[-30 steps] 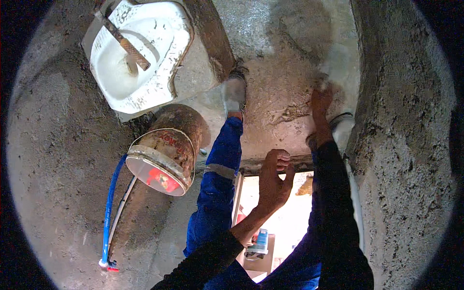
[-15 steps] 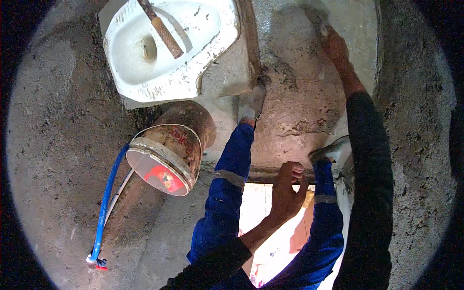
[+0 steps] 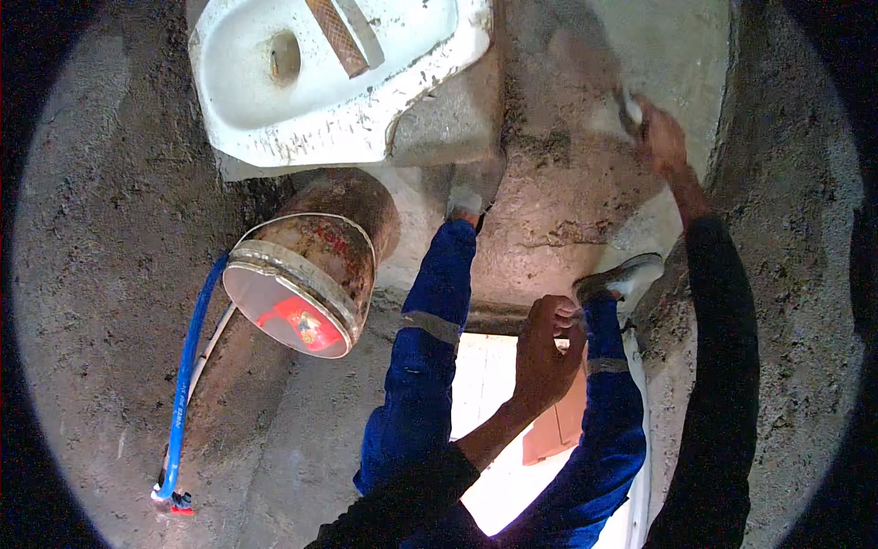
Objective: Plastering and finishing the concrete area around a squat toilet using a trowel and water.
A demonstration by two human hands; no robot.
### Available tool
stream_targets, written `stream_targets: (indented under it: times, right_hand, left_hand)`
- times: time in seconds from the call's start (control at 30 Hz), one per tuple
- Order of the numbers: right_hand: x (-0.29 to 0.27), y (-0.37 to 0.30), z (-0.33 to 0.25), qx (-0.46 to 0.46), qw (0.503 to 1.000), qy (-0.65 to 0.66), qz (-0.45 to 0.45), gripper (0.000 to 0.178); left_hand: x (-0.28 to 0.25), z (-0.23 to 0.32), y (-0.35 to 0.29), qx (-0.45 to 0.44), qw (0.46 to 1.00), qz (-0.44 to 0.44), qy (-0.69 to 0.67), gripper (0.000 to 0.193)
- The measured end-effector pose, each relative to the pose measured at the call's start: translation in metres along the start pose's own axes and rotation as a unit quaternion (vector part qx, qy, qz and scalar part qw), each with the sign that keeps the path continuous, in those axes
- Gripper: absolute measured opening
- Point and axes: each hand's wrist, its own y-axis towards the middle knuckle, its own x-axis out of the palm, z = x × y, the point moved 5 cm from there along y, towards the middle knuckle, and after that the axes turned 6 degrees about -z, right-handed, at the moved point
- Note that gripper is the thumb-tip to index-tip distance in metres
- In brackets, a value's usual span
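Observation:
At the upper right, my right hand (image 3: pixel 663 139) is closed around a small tool with a pale, thin edge (image 3: pixel 631 108). It is over the wet concrete floor (image 3: pixel 567 183), and motion blur and my fingers hide the tool's exact kind. My left hand (image 3: pixel 549 348) hangs above the doorway, close to my right shin in blue trousers. Its fingers are loosely curled, with a gap to the thumb and nothing visible between them.
A white squat toilet pan (image 3: pixel 357 128) at the upper left has a brown textured tool handle (image 3: pixel 338 41) lying across it. Below stands a dirty bucket (image 3: pixel 315 261). A blue hose (image 3: pixel 190 366) runs to a red-handled valve (image 3: pixel 183 505). Rough walls flank both sides; my shoe (image 3: pixel 631 274) stands near the doorway.
My right hand has moved down and slightly right with the tool. The view has shifted, so the toilet pan sits higher. My left hand keeps nearly the same place and pose.

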Motion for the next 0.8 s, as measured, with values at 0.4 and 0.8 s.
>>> stream_targets:
  times: [0.4,0.8]
  right_hand:
    - [0.114,-0.073,-0.053,-0.028,0.976,-0.033,-0.213,0.047]
    - [0.085,-0.03,0.014,0.105,0.994,0.019,-0.029,0.048]
  left_hand:
    - [-0.014,-0.014,-0.002,-0.008,1.0,0.014,0.004,0.026]
    - [-0.008,-0.023,-0.008,-0.018,1.0,0.006,0.017,0.025]
